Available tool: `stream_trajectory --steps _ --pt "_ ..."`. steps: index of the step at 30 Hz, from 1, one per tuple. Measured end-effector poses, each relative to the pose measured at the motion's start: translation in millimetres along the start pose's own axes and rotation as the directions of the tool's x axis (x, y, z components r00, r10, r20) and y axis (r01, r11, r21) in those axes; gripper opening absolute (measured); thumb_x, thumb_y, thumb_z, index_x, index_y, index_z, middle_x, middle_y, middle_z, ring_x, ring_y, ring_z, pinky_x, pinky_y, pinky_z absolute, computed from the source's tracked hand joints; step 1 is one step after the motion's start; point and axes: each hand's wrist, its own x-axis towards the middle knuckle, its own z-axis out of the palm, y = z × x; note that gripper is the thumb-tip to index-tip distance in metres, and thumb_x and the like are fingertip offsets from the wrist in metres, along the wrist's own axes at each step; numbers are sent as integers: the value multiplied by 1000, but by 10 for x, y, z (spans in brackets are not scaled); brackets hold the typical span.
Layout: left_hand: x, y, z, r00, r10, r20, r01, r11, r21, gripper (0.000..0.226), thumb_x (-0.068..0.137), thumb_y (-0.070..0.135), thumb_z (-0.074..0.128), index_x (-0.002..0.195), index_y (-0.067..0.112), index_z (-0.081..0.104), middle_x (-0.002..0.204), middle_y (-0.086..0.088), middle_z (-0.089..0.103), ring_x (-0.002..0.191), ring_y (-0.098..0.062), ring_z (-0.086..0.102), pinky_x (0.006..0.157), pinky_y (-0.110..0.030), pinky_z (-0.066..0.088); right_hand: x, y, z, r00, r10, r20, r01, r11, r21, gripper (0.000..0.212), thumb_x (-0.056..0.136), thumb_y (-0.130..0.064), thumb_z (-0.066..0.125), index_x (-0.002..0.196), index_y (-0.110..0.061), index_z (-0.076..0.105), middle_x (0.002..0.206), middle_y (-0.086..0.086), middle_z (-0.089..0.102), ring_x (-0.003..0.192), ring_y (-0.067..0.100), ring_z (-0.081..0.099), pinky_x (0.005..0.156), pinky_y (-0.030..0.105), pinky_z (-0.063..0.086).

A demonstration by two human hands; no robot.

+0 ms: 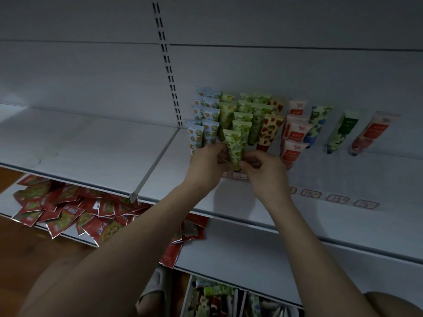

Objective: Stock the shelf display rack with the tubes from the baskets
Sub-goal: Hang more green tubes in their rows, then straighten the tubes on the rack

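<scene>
Mid-frame on the shelf (343, 216), left hand (207, 164) and right hand (263, 171) curl their fingers around one green tube (234, 147); three single tubes stand right.

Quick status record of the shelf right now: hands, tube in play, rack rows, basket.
left hand: grips the green tube's lower left side
right hand: pinches its bottom cap end
green tube: cap down, at the front of the green row
rack rows: orange-print tubes far left, red strawberry tubes to the right of green
basket: below the shelf, holds mixed tubes
lower shelf: red packets in a loose pile
</scene>
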Motion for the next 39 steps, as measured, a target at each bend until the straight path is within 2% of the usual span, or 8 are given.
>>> stream_trajectory --steps 5,11,22,24,28,33,36,39 --pt "-2 -2 33 996 84 -44 -79 993 90 20 79 7 74 98 10 71 94 -6 73 90 -25 68 76 -43 56 17 -23 -16 999 -33 14 34 997 -72 20 85 3 62 99 -6 73 96 6 73 87 15 64 79 26 52" --pt "-14 57 49 984 172 -55 -160 972 170 21 81 4 71 102 2 68 96 -13 73 93 -29 67 76 -41 55 13 30 15 1000 -30 8 31 995 -98 18 84 4 64 96 -6 72 93 4 72 82 9 59 68 10 41" --pt "-57 109 16 997 65 -36 -63 996 64 19 78 0 73 96 2 68 90 -10 70 85 -22 65 75 -32 52 -35 -24 1 1000 -14 9 15 996 -85 14 84 3 65 95 -4 71 90 6 71 78 8 56 59 -4 33" --pt "-54 107 -19 999 38 -10 -38 999 18 20 78 -1 72 97 3 68 89 -8 69 81 -16 61 73 -26 50 -32 -32 -4 1000 -14 7 14 998 -62 13 85 1 66 97 -3 72 91 8 71 78 9 56 59 -4 34" --pt "-70 105 -28 1000 2 0 -2 999 -50 27 78 8 77 104 6 69 91 -7 70 81 -15 63 75 -28 54 -27 -13 -2 1000 -17 15 17 999 -40 15 86 -1 66 100 -3 71 94 9 72 79 9 56 60 -2 36" --pt "-91 126 -36 997 -70 -35 68 996 -61 34 80 13 77 113 10 67 95 -6 71 88 -19 66 82 -35 56 -32 7 -15 1000 -4 -4 4 999 -32 15 86 -5 68 100 -4 70 93 6 70 82 12 60 64 12 38" --pt "-184 162 -81 993 -92 -75 86 993 -85 32 84 14 74 114 10 65 96 -3 68 86 -15 62 79 -29 53 -93 -46 -47 1000 7 -23 -7 1000 -8 15 86 -8 68 101 -7 66 85 -1 63 77 9 56 60 9 37" --pt "-353 169 -136 993 -45 -108 43 999 -19 21 88 22 69 107 15 67 89 4 64 85 -16 62 74 -30 51 -224 -140 -128 999 10 -33 -11 999 -32 6 91 -19 64 89 -15 59 73 -12 55 66 4 52 58 20 40"
